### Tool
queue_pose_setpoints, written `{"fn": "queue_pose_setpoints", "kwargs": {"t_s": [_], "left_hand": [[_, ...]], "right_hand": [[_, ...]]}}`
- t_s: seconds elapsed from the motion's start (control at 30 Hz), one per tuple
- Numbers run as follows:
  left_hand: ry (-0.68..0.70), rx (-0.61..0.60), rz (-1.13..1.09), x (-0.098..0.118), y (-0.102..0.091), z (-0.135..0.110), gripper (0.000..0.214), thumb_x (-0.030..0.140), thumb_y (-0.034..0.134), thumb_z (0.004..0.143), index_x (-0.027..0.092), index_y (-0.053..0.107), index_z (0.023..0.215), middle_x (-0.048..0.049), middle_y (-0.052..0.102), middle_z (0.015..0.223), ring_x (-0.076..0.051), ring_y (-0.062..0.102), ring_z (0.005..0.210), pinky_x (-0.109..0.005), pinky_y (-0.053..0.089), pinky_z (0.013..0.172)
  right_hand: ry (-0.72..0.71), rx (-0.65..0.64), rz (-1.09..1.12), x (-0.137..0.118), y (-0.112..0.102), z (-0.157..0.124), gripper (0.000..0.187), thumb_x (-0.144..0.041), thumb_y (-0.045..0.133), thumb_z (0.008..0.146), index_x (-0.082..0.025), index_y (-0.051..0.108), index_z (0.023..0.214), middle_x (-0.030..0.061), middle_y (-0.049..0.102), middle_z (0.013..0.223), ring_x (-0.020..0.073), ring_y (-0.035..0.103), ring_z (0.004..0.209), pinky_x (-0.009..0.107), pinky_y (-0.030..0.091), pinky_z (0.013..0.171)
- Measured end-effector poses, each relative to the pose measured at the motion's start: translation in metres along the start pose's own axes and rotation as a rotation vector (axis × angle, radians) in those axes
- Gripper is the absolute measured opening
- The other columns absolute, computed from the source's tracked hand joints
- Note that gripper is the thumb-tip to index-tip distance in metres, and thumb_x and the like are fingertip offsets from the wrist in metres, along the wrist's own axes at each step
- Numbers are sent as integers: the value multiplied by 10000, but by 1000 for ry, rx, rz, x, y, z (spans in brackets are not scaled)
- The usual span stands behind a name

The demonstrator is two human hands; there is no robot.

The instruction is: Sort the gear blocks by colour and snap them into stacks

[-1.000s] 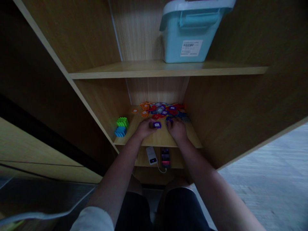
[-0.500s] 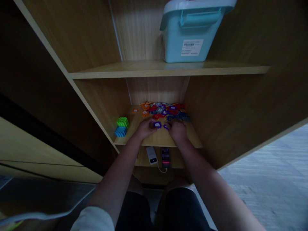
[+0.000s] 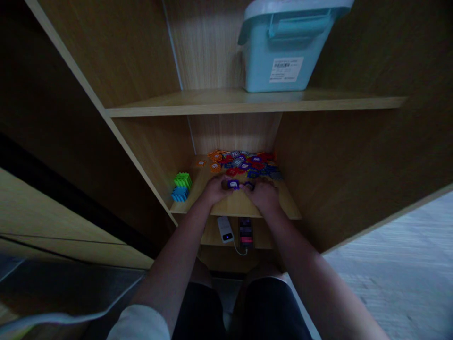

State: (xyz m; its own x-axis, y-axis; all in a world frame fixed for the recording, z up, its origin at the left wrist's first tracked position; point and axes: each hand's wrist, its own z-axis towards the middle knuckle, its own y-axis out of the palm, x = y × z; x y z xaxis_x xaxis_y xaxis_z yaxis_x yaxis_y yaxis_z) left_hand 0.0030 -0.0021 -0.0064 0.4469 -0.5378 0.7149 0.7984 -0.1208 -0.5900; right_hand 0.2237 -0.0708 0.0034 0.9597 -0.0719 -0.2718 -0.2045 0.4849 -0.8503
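Over the middle shelf, my left hand is closed on a purple plastic building piece with a pale mark on its face. Close beside it, my right hand pinches a second purple building piece, mostly covered by the fingers. The two pieces are very near each other; whether they touch I cannot tell. Behind the hands lies a pile of flat building pieces in orange, red, blue, purple and grey. On the left stand a green block and a blue block, built from ridged pieces.
A light blue lidded bin stands on the upper shelf. Below the middle shelf lie a white power bank and a phone, joined by a cable. Wooden side panels enclose the shelves.
My right hand has moved slightly left, bringing its purple piece closer to the one in my left hand, and has turned so that less of its piece shows. The view has shifted a little.
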Motion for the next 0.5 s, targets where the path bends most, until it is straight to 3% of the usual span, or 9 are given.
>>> {"fn": "queue_pose_setpoints", "kwargs": {"t_s": [0.23,0.37,0.5], "left_hand": [[0,-6,7,1,0,0,404,242,847,768,201,729,1151,-67,797,1178,-251,739,1102,-417,563,1053],[-22,-16,10,1,0,0,404,274,842,779,215,722,1161,-54,796,1191,-244,740,1101,-408,562,1048],[-9,-8,1,-3,1,0,432,291,845,767,215,717,1172,-61,793,1202,-246,737,1108,-418,554,1057]], "right_hand": [[-40,-74,5,7,0,4,453,-590,660,996,-149,744,1053,241,760,1080,368,726,989,429,528,830],[-56,-78,142,10,3,8,296,-437,603,1036,-173,728,1082,186,782,1054,307,735,935,371,514,820],[-42,-38,293,15,3,10,279,-434,581,1037,-195,720,1076,148,801,1026,299,745,895,356,514,784]]}}
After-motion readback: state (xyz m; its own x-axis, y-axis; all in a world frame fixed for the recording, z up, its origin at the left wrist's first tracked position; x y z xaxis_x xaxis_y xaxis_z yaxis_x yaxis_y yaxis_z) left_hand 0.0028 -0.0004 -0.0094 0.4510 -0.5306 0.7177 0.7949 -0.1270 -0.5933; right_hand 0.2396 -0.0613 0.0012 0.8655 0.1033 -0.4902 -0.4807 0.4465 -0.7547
